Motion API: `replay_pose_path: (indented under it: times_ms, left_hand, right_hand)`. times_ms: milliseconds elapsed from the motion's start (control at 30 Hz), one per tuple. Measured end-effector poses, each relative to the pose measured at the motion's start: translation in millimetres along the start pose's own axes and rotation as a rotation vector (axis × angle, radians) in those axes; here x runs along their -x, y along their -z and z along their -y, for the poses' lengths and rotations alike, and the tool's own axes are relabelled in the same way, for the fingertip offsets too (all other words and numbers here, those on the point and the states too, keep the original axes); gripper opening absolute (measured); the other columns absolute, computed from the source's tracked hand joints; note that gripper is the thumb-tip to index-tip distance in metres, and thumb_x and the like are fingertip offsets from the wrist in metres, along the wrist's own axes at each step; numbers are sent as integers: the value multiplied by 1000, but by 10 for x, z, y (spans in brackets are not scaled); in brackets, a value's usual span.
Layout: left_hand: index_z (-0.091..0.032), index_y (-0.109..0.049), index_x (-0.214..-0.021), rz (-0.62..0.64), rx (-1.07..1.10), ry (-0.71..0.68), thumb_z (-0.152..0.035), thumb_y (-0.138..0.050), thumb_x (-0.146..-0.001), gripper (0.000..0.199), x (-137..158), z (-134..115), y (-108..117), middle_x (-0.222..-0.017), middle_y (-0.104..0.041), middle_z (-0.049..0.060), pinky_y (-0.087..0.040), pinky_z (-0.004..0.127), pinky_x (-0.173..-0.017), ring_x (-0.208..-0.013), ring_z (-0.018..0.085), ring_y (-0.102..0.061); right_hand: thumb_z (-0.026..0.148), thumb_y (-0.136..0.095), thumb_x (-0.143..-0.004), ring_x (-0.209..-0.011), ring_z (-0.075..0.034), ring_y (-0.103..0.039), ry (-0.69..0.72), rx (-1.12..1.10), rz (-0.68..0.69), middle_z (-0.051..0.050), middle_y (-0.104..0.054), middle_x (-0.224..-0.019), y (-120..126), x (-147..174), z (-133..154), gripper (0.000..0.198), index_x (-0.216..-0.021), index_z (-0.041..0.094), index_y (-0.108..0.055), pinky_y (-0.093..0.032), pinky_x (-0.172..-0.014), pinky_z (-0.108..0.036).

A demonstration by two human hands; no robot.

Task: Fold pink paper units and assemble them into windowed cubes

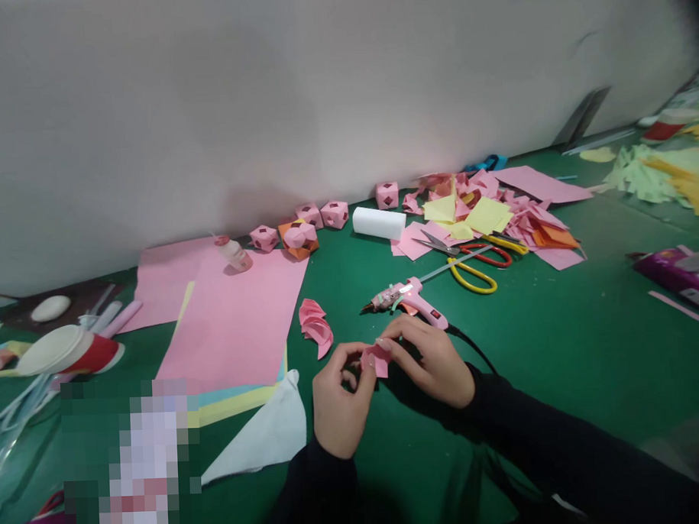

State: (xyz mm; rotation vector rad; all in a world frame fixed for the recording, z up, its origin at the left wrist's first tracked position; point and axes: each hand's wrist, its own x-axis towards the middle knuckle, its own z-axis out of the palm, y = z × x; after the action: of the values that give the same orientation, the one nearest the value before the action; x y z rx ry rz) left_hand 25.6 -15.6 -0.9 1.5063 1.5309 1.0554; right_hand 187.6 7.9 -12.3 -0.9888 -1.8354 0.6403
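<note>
Right between both grips (340, 396) (436, 362), pink paper (380, 362)

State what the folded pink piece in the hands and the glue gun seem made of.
Pink piece: matte paper, likely, given its thin, angular folds. Glue gun: probably smooth moulded plastic, from its rounded grip; dark nozzle, possibly metal.

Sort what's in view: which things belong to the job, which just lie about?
Likely part of the job:
held pink paper
folded pink pieces
glue gun
scissors
paper boxes

Probably just lying about:
cup
bottle
white cloth
purple packet
</note>
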Motion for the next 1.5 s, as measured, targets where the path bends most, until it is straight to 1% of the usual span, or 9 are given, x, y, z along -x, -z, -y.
replay_pose_path:
  times_ms: [100, 267, 433, 600, 800, 900, 1033, 1200, 1500]
  left_hand:
    - [-18, -67, -84, 24, 33, 24, -30, -60, -83, 14, -8, 3, 5, -66, -66, -1, -39, 19, -46, -46, 8, -48]
    - [-18, -66, -82, 56, 67, 40, -27, -60, -81, 12, -15, -5, 12, -67, -68, 0, -40, 19, -46, -49, 9, -52]
    - [-17, -66, -82, 57, 30, 46, -32, -59, -83, 16, -3, -17, -6, -66, -68, 0, -39, 19, -45, -46, 8, -50]
    - [-17, -66, -83, 74, 25, 54, -33, -58, -84, 17, 0, -12, -9, -66, -68, 1, -40, 19, -46, -50, 10, -53]
    - [-18, -67, -88, 39, 51, 58, -35, -60, -85, 19, -4, 25, 3, -79, -73, 5, -46, 20, -50, -63, 13, -65]
    - [-17, -68, -90, 7, 28, 76, -33, -59, -82, 19, -20, 47, 17, -81, -73, 6, -46, 21, -51, -61, 13, -64]
    - [-17, -68, -92, -26, -9, 89, -30, -57, -79, 21, -34, 63, 28, -77, -72, 5, -46, 21, -49, -53, 11, -59]
    - [-17, -69, -85, -32, -21, 69, -32, -58, -79, 19, -37, 49, 27, -73, -71, 4, -45, 20, -48, -51, 10, -56]
    - [-16, -67, -77, -63, 51, 126, -35, -60, -72, 20, -57, 33, 20, -63, -64, 2, -46, 19, -46, -51, 11, -59]
  right_hand:
    - [22, -53, -98, -76, -16, -64, -6, -9, -1, -5, -68, -80, -1, 0, -3, 14, -89, 20, -64, -54, -70, -30]
    - [31, -65, -93, -80, -18, -66, 7, -19, 29, -6, -70, -86, -6, 9, -10, 11, -96, 21, -68, -55, -72, -31]
    - [22, -56, -98, -76, -17, -64, 24, 9, 25, -6, -68, -79, -10, 17, -2, 14, -90, 19, -67, -53, -71, -31]
    - [23, -55, -97, -72, -17, -61, -17, -18, 40, -4, -65, -74, -3, 14, 14, 18, -84, 19, -65, -50, -68, -30]
    - [25, -57, -97, -72, -16, -60, -71, -6, 35, -4, -65, -75, -23, 24, 12, 19, -80, 19, -64, -47, -68, -29]
    - [25, -57, -97, -73, -17, -59, -69, 48, 67, -5, -64, -76, -36, 42, -12, 18, -81, 18, -63, -47, -70, -29]
    - [24, -53, -97, -74, -17, -58, -60, 98, 133, -4, -62, -77, -45, 65, -35, 19, -80, 18, -60, -45, -69, -29]
    - [24, -53, -97, -73, -16, -58, -104, 52, 141, -3, -62, -75, -47, 58, -19, 21, -79, 18, -60, -44, -69, -28]
    - [28, -49, -100, -74, -16, -60, -200, 86, 176, -2, -64, -79, -95, 77, -43, 22, -84, 19, -61, -44, -69, -27]
